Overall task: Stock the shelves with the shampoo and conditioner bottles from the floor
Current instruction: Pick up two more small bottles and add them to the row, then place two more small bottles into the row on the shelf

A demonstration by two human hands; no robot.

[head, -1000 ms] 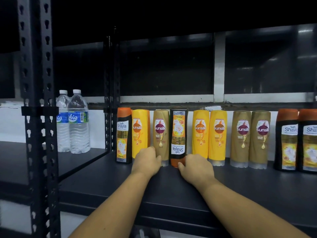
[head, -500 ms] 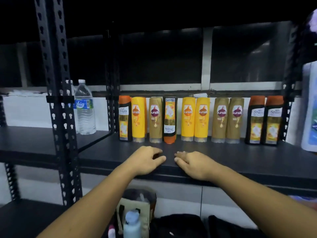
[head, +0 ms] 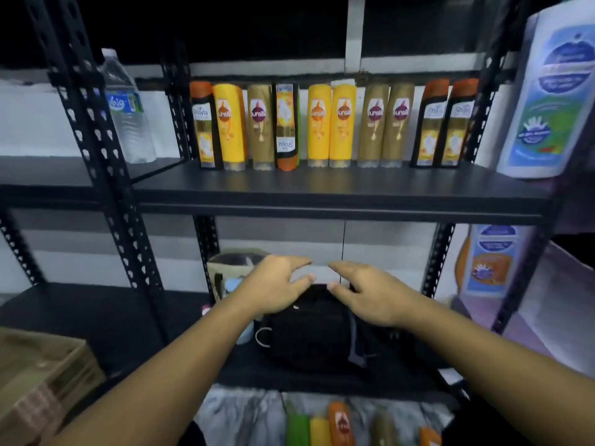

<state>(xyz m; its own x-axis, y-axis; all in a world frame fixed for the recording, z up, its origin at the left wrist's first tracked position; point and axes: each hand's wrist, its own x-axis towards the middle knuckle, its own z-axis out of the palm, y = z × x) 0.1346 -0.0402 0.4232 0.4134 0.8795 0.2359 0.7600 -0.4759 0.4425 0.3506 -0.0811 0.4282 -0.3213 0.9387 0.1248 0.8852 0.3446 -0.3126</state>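
Hovering empty, your left hand (head: 277,286) and right hand (head: 370,294) spread open over a black bag (head: 309,329). Floor bottles (head: 341,424) lie below and nearer you than both palms, long axes running away from you, your right slightly closer. Since a second ago, you've drawn back from the shelf row (head: 331,123), where both palms flanked the inverted bottle (head: 286,127).

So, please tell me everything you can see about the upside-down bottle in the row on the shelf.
The upside-down bottle is a dark, plastic-looking bottle with an orange cap at the bottom, so it stands on its cap on the black shelf. Its yellow-orange label is inverted, with white text low down. It stands fourth from the left in the row, about upright, close between a tan Sunsilk bottle and a yellow Sunsilk bottle. A green edge shows on its right side. No hand touches it.
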